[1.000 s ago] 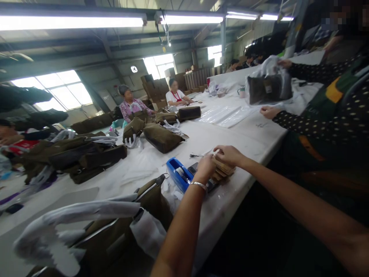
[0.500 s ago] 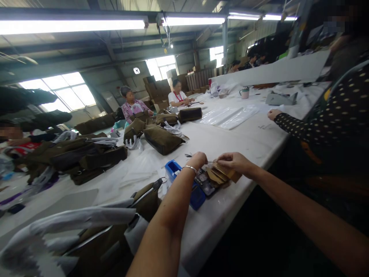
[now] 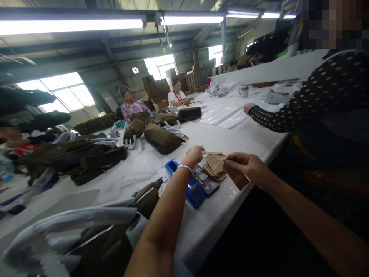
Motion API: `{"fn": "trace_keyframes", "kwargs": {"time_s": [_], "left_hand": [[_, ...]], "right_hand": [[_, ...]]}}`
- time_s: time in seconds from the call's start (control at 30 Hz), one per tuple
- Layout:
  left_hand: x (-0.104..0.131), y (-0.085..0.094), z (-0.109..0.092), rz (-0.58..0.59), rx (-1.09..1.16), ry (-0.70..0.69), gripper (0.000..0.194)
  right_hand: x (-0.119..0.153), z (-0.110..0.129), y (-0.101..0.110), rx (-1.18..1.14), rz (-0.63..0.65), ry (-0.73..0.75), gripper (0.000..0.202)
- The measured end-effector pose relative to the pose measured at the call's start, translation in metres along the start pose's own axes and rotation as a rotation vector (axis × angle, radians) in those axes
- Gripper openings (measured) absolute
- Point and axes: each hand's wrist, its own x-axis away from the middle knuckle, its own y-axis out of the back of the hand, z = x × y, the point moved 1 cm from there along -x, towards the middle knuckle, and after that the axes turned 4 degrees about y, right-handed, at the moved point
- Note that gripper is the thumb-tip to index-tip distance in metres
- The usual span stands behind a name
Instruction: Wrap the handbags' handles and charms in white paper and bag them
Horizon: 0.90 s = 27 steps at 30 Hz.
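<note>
My right hand (image 3: pixel 251 167) pinches a brown paper card (image 3: pixel 237 177) between thumb and fingers, at the table's front edge. Left of it lies a loose pile of brown paper cards (image 3: pixel 213 163). My left hand (image 3: pixel 194 155), with a bangle on the wrist, is closed just beyond the pile; its fingertips are partly hidden, and what they hold cannot be made out. Under my left wrist stands a blue tape dispenser (image 3: pixel 196 195). Beside it is a flat dark case (image 3: pixel 208 182) with pale lettering, partly under the cards.
An olive bag (image 3: pixel 148 198) with wrapped handles lies at the near left. More olive bags (image 3: pixel 161 138) fill the table's left and middle. Clear plastic sheets (image 3: pixel 223 116) and a mug (image 3: pixel 243 91) lie farther back. At right, a co-worker's dotted sleeve (image 3: pixel 288 111) reaches over the table.
My right hand has moved right and drawn one brown card away from the pile. My left hand has shifted slightly up and left. The co-worker's arm has reached farther left.
</note>
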Motion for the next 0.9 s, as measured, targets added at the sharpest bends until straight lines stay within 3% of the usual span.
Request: {"fn": "trace_keyframes", "kwargs": {"time_s": [0.07, 0.17, 0.27, 0.4, 0.57, 0.67, 0.77, 0.9], "left_hand": [[0.026, 0.002, -0.018, 0.033, 0.123, -0.059, 0.034], [0.079, -0.01, -0.039, 0.075, 0.293, -0.168, 0.042], [0.137, -0.029, -0.04, 0.104, 0.449, -0.214, 0.05], [0.217, -0.039, -0.011, 0.018, 0.604, -0.16, 0.032], [0.319, -0.027, 0.038, -0.198, 0.398, 0.112, 0.021], [0.37, -0.021, 0.054, -0.297, 0.284, 0.247, 0.017], [0.401, -0.021, 0.057, -0.333, 0.211, 0.25, 0.015], [0.422, -0.021, 0.054, -0.395, 0.179, 0.208, 0.013]], "right_hand": [[0.01, 0.003, -0.004, 0.053, 0.018, -0.017, 0.059], [0.031, 0.008, -0.01, 0.08, 0.06, -0.019, 0.058], [0.057, 0.012, -0.014, 0.01, 0.101, -0.03, 0.053], [0.094, 0.011, -0.017, 0.045, 0.08, -0.06, 0.05], [0.134, -0.012, -0.026, 0.308, 0.168, -0.026, 0.046], [0.153, -0.021, -0.053, 0.454, 0.3, 0.089, 0.036], [0.175, -0.011, -0.1, 0.443, 0.339, 0.289, 0.028], [0.197, 0.012, -0.162, 0.266, 0.515, 0.264, 0.025]]}}
